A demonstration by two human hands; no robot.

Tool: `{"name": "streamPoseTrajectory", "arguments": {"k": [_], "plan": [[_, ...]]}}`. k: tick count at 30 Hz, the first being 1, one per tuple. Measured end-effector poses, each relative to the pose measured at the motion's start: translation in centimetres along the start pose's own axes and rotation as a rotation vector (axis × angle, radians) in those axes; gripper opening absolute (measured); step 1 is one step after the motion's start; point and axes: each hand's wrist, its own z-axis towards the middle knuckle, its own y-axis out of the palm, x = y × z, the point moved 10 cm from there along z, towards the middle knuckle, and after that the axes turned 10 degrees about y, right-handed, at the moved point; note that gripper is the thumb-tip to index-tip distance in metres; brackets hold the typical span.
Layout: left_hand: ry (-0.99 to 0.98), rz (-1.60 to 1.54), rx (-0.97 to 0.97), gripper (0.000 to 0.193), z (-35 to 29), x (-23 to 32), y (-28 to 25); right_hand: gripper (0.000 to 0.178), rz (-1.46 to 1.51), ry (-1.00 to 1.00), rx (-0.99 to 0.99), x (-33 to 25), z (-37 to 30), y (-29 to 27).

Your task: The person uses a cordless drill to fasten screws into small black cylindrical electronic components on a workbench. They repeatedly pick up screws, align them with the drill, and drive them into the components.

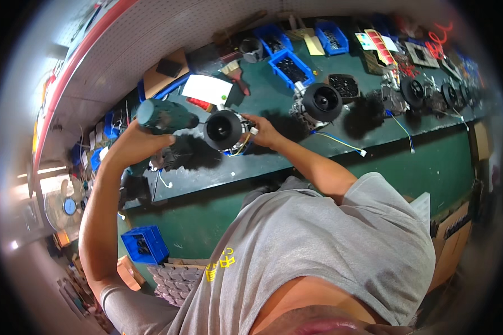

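Note:
My left hand (142, 144) is wrapped round the grip of a teal cordless drill (161, 115), held level above the bench. Its dark nose points right, toward a metal motor unit (222, 131) with a black round funnel-like ring on top. On that unit's right side rest the fingers of my right hand (262, 133), closed against it beside a white connector (254, 131); my fingertips are partly hidden behind it. Beneath my left hand a dark part (163, 161) with a short white lead lies in shadow.
More motor units with black rings (323, 101) stand along the green bench (251, 167) to the right, their leads (341, 143) hanging toward the front edge. Behind are blue bins (292, 68) of small dark parts, a brush (236, 75) and a white sheet (207, 89). A blue crate (145, 244) sits below left.

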Motion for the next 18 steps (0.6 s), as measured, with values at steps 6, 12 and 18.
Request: {"name": "streamPoseTrajectory", "arguments": {"k": [6,12,18], "plan": [[0.085,-0.087,0.158,0.026,-2.1,0.5,-1.9,0.077,0.064,0.047,-0.038,-2.5,-1.5,0.0],[0.352,-0.279,0.401,0.032,-6.1,-0.2,0.6,0.043,0.388,0.450,0.119,3.7,-4.9,-3.4],[0.481,-0.490,0.436,0.035,-10.1,-5.2,8.7,0.027,0.658,0.484,0.139,3.2,-16.6,-5.5]]}}
